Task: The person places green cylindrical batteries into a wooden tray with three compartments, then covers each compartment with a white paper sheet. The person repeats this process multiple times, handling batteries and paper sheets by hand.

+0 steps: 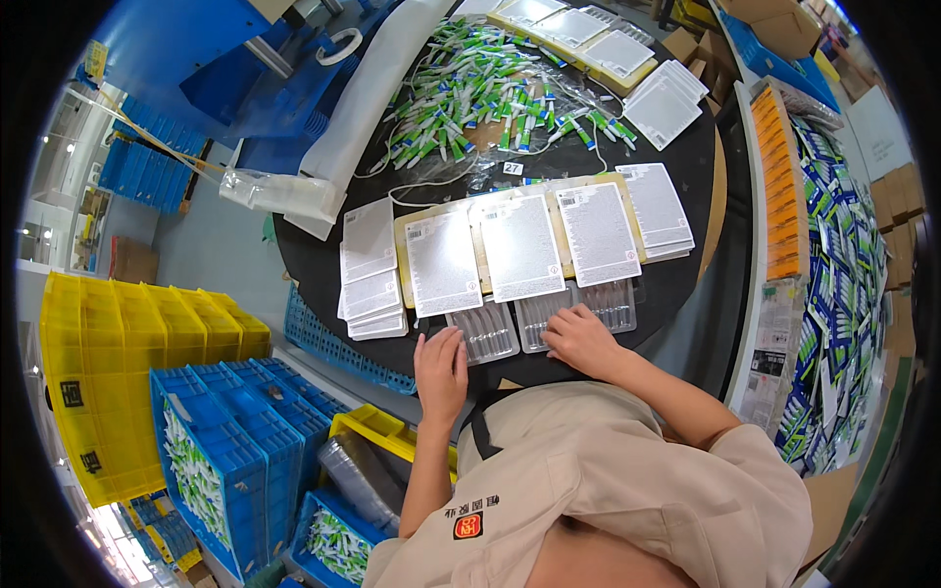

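Observation:
Clear plastic blister trays with ribbed tube-shaped pockets lie along the near edge of a round black table. Beside the left blister tray (486, 334) is my left hand (441, 374), fingers extended at its edge and thumb apart. My right hand (580, 341) rests on the right blister tray (610, 306), its fingers slightly bent and spread. Just beyond, three white printed backing cards (520, 245) lie across a yellow fixture (404, 257). A stack of cards (370, 245) stands left of the fixture, and another card stack (655, 208) sits on its right.
A heap of green, white and blue tubes (480, 83) covers the table's far side. Another yellow fixture (642, 73) with cards lies at the far right. Yellow crates (108, 382) and blue crates (250, 431) stand left; a bin of packaged tubes (833, 284) is right.

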Demonstrator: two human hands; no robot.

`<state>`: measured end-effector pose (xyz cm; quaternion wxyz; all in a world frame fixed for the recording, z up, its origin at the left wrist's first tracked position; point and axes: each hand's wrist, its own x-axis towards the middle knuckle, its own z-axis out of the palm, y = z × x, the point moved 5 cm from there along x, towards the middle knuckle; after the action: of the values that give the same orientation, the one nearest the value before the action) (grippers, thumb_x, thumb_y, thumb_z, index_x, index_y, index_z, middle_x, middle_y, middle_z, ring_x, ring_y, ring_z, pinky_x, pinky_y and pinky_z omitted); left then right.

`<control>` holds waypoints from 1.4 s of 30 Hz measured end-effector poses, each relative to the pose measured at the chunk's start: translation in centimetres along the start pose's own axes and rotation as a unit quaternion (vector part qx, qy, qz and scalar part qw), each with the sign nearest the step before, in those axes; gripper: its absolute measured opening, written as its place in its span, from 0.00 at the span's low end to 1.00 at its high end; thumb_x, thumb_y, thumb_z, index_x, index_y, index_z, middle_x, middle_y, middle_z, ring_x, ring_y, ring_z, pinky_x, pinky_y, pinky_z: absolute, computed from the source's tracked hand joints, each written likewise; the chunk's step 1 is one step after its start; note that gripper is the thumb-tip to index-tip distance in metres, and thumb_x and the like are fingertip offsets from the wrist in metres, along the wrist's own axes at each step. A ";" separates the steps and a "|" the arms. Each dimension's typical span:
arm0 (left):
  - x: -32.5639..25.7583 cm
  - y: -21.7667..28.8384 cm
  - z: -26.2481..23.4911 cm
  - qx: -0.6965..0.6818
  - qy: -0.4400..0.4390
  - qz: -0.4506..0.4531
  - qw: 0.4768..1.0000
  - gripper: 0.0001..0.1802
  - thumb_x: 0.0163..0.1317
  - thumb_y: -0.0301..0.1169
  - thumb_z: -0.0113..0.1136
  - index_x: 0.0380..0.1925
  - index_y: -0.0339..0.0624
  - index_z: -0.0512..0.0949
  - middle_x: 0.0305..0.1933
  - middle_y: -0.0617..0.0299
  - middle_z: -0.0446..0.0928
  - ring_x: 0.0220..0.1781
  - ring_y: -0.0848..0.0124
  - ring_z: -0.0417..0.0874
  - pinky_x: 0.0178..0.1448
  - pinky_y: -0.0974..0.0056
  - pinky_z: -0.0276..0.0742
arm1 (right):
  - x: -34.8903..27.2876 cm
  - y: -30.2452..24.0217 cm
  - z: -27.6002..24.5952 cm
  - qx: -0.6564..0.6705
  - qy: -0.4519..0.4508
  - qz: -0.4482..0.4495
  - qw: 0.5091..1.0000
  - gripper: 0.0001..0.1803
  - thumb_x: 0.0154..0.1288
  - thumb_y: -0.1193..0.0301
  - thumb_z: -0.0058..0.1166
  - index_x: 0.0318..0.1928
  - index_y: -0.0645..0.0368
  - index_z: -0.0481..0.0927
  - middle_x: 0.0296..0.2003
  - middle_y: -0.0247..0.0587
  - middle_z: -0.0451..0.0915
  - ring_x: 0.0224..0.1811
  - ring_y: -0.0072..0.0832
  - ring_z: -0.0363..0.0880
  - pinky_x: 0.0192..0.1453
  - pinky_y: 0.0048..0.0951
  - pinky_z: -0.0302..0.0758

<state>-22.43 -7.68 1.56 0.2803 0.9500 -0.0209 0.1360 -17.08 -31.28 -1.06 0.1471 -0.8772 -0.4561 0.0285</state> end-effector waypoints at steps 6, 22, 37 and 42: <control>-0.9 0.5 0.5 0.012 -0.003 0.011 1.000 0.13 0.68 0.27 0.61 0.51 0.40 0.81 0.57 0.57 0.81 0.62 0.58 0.80 0.76 0.46 0.63 | 0.6 1.0 0.5 0.101 -0.044 0.026 0.994 0.10 0.57 0.63 0.70 0.37 0.51 0.87 0.37 0.32 0.79 0.48 0.32 0.78 0.57 0.36 0.69; 8.7 -4.3 4.4 0.206 -0.198 0.042 0.957 0.46 0.65 0.63 0.58 0.78 0.59 0.60 0.83 0.44 0.48 0.83 0.36 0.46 0.81 0.34 0.45 | 11.6 7.0 1.1 -0.028 0.080 0.164 0.983 0.41 0.73 0.45 0.50 0.76 0.57 0.64 0.77 0.62 0.54 0.82 0.57 0.45 0.83 0.58 0.44; 9.5 -5.3 4.3 0.192 -0.208 0.059 0.957 0.51 0.58 0.68 0.61 0.79 0.64 0.58 0.84 0.45 0.48 0.83 0.36 0.45 0.81 0.31 0.43 | 12.7 9.7 0.9 -0.090 0.074 0.080 0.990 0.38 0.75 0.45 0.47 0.76 0.54 0.63 0.78 0.56 0.55 0.80 0.55 0.52 0.80 0.61 0.52; 10.0 -4.9 3.3 0.170 -0.197 0.044 0.964 0.48 0.63 0.61 0.61 0.78 0.56 0.59 0.83 0.46 0.50 0.83 0.39 0.48 0.81 0.32 0.43 | 13.8 9.4 0.0 -0.092 0.047 0.128 0.986 0.38 0.75 0.46 0.48 0.76 0.53 0.62 0.78 0.56 0.55 0.80 0.55 0.53 0.79 0.62 0.53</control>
<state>-11.42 -5.00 -1.01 0.0984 0.9899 -0.0943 -0.0399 -1.58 -25.21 -2.56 0.0824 -0.9383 -0.3338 -0.0360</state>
